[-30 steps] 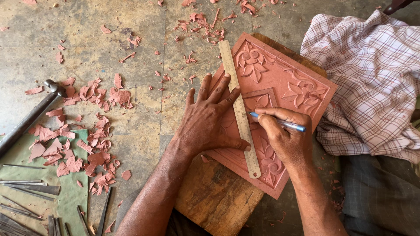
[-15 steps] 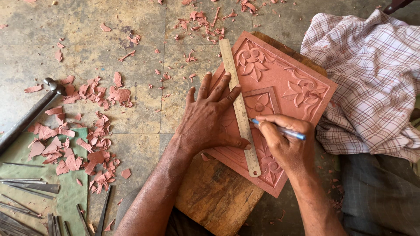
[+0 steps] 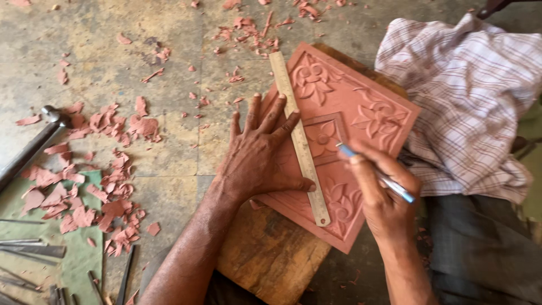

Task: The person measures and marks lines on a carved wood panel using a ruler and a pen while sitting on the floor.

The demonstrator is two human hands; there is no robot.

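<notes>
**Ruler pinned across a carved red slab**

At far left, metal tools (image 3: 34,248) lie on a green mat among red chips (image 3: 107,186). At centre, the left hand (image 3: 257,155), spread flat, presses a ruler (image 3: 299,141) onto the carved red slab (image 3: 361,113). Right of centre, the right hand (image 3: 384,192) grips a blue pen (image 3: 375,172), tip near the ruler's edge. A checked cloth (image 3: 468,96) lies upper right.

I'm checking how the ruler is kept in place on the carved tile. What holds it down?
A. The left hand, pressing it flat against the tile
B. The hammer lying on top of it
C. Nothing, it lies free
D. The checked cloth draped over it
A: the left hand lies spread with fingers and thumb against the ruler, pinning it to the carved tile, while the right hand holds a pen.
</notes>
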